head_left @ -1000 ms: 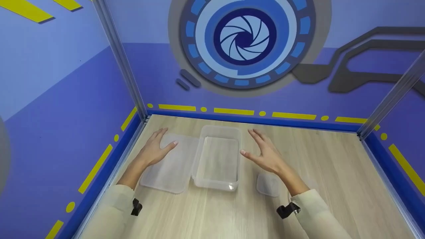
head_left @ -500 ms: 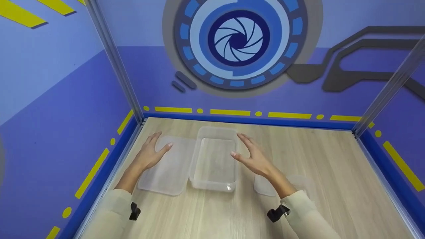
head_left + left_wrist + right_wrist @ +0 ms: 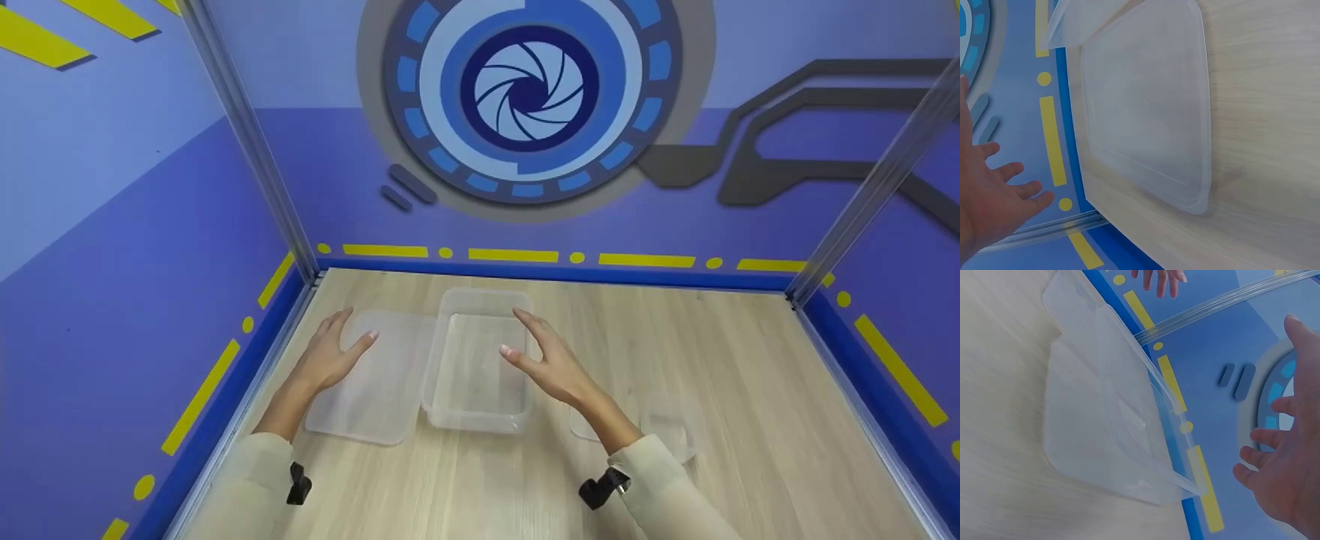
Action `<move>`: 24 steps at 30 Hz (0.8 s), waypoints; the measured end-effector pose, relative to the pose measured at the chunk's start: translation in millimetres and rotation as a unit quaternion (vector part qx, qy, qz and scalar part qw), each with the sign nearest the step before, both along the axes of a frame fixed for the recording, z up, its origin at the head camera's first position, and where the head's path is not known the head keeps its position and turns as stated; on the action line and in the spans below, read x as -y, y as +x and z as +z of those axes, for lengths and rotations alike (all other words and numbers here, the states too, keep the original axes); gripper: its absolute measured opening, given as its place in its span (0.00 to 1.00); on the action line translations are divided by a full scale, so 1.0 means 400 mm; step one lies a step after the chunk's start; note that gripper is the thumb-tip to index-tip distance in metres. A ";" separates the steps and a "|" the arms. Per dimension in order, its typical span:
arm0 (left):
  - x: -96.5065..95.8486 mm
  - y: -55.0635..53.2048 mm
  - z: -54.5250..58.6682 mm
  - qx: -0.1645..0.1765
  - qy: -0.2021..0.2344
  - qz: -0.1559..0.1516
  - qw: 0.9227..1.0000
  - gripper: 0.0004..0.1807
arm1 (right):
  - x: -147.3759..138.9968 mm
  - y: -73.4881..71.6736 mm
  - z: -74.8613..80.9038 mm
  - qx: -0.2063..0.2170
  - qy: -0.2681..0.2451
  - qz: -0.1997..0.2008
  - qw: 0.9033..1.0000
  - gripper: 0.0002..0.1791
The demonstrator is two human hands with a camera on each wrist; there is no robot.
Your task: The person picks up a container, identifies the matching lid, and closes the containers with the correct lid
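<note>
While our left hand [image 3: 326, 358] hovers with fingers spread near the left edge of the large flat lid [image 3: 371, 386], we hold the right hand [image 3: 553, 367], also spread, above the right rim of the large clear box [image 3: 481, 371]. The box stands open on the worktop [image 3: 765, 382], just right of that lid. To its right we see a small lid [image 3: 580, 426] and a small clear container [image 3: 670, 424], both partly hidden.
</note>
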State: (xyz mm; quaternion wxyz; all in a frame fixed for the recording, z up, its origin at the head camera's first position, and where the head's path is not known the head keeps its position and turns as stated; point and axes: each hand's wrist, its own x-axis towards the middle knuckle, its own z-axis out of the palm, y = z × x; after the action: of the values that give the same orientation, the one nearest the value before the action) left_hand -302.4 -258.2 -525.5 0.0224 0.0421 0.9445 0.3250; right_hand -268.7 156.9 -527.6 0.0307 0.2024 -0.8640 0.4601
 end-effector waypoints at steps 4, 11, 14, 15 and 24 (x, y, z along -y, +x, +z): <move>0.014 -0.003 -0.012 0.010 0.006 0.010 1.000 0.54 | 0.021 0.003 -0.001 0.002 -0.011 -0.002 1.000 0.43; 0.026 0.001 -0.025 0.021 0.026 0.018 0.999 0.54 | 0.068 0.005 -0.014 0.015 -0.026 0.010 0.999 0.43; 0.025 0.002 -0.028 0.027 0.032 0.016 0.999 0.53 | 0.079 0.006 -0.020 0.018 -0.039 0.014 0.999 0.42; 0.024 0.002 -0.029 0.029 0.033 0.015 0.999 0.54 | 0.082 0.006 -0.022 0.022 -0.044 0.016 0.999 0.42; 0.035 0.010 -0.042 0.042 0.042 0.024 0.998 0.55 | 0.113 0.008 -0.027 0.034 -0.073 0.038 0.996 0.42</move>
State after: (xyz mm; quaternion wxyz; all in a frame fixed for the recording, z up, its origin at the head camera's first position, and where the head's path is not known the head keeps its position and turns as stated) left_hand -298.4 -272.1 -542.3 0.0527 0.0065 0.9289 0.3665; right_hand -265.7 111.6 -538.2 -0.0011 0.2164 -0.8203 0.5295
